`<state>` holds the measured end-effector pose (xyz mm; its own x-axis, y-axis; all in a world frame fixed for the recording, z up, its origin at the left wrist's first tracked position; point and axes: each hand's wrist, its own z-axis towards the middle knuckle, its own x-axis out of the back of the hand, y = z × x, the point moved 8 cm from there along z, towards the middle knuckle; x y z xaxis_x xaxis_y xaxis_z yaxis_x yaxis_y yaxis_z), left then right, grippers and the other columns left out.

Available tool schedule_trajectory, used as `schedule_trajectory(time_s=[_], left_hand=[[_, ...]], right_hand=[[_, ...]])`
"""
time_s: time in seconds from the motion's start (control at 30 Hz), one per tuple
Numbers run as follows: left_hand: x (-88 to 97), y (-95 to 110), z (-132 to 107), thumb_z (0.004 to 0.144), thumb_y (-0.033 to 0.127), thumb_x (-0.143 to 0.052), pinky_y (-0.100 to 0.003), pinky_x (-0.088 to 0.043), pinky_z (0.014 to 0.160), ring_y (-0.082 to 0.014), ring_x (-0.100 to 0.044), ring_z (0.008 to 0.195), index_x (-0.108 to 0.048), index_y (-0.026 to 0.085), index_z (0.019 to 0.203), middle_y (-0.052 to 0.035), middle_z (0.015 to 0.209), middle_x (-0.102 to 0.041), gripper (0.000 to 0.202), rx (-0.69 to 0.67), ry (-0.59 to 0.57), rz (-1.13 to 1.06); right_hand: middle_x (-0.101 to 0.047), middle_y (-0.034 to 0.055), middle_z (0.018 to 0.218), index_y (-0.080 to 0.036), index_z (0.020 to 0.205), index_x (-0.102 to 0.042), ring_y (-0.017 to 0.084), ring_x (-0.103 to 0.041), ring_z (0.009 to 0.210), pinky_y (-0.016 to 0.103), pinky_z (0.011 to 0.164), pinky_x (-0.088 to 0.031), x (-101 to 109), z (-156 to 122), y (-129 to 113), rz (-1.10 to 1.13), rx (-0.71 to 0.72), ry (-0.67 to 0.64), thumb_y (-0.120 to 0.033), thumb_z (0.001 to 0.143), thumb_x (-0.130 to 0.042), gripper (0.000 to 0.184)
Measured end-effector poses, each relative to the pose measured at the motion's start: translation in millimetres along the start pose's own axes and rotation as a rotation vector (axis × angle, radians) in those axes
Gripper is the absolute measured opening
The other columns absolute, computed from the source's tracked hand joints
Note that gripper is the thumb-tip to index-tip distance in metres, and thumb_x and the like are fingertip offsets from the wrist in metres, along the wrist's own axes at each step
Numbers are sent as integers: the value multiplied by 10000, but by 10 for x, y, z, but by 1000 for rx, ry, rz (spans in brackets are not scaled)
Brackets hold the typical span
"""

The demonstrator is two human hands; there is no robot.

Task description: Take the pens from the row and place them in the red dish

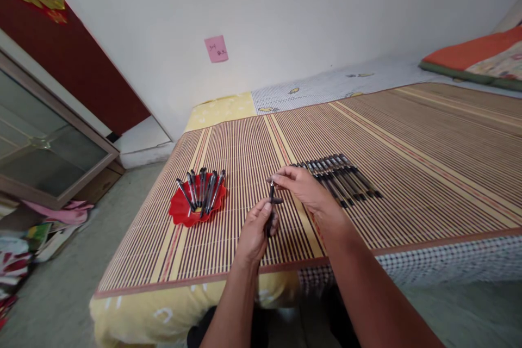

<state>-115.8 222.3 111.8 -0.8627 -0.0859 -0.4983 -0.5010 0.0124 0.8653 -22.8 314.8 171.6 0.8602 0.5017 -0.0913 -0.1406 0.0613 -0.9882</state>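
Observation:
My left hand (259, 223) is closed around the barrel of a black pen (272, 193), which stands nearly upright with its metallic tip at the top. A short dark piece, perhaps a pen cap, sticks out sideways from the left fingers. My right hand (299, 187) pinches at the pen's tip; whatever small part lies between those fingertips is partly hidden. To the left, a red scalloped plate (179, 211) holds several black pens (203, 190) leaning on its rim. Right of my hands, a row of several black pens (346, 179) lies side by side, partly behind my right hand.
Everything rests on a striped bamboo mat (232, 157) over a bed with yellow and checked cloth. An orange folded quilt (473, 51) lies at the far right. A pink note (216, 49) is on the wall. A glass-fronted cabinet (44, 136) stands at left.

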Motion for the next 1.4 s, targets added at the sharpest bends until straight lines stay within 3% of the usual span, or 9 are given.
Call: schedule_trajectory(time_s=[0.33, 0.6, 0.83, 0.97, 1.1, 1.3, 1.4], left_hand=[[17, -9, -1, 828, 407, -732, -196, -249, 448, -61, -373, 491, -636, 147, 936, 47, 606, -486, 298, -5, 14, -2], [4, 7, -1, 835, 426, -720, -199, -244, 452, -64, -373, 497, -654, 143, 956, 46, 605, -479, 315, -12, 8, 23], [-6, 10, -4, 841, 423, -714, -201, -249, 449, -65, -369, 493, -661, 139, 973, 45, 607, -483, 318, -3, 7, 41], [-17, 6, -8, 859, 418, -697, -203, -249, 450, -65, -362, 490, -673, 133, 1009, 44, 606, -482, 323, -8, -14, 64], [6, -8, -8, 858, 430, -699, -201, -258, 452, -69, -379, 505, -677, 141, 991, 36, 625, -497, 319, -5, -1, 58], [2, 3, -16, 855, 433, -698, -200, -263, 454, -71, -378, 507, -686, 128, 1034, 36, 613, -495, 354, 3, 6, 62], [-7, 6, -16, 861, 432, -690, -201, -260, 456, -70, -378, 502, -691, 123, 1042, 38, 602, -491, 358, 0, 0, 76]], right_hand=[[-685, 29, 880, -200, 856, -712, 183, -621, 876, 343, 849, -456, -24, -12, -1, -63, 20, -55, -357, 762, -701, 183], [-587, -17, 718, -198, 748, -635, 144, -544, 690, 318, 731, -440, 18, -17, -33, -1, -6, 19, -475, 765, -703, 286], [-680, 27, 835, -195, 813, -697, 185, -609, 841, 347, 845, -450, -12, -20, -39, -64, 16, -26, -387, 731, -726, 211], [-624, 2, 736, -192, 744, -656, 164, -569, 735, 325, 754, -450, 22, -7, -27, -73, 16, 33, -464, 709, -761, 294], [-619, 7, 724, -189, 754, -658, 161, -567, 724, 315, 729, -454, 29, -6, -61, -44, 34, 28, -535, 784, -688, 349], [-706, 30, 892, -203, 872, -714, 183, -631, 880, 343, 863, -462, -7, -22, -55, -87, 38, -49, -355, 779, -686, 180], [-676, 17, 820, -190, 821, -699, 175, -619, 819, 342, 834, -460, 3, -14, -20, -94, 30, -27, -349, 751, -703, 174]])
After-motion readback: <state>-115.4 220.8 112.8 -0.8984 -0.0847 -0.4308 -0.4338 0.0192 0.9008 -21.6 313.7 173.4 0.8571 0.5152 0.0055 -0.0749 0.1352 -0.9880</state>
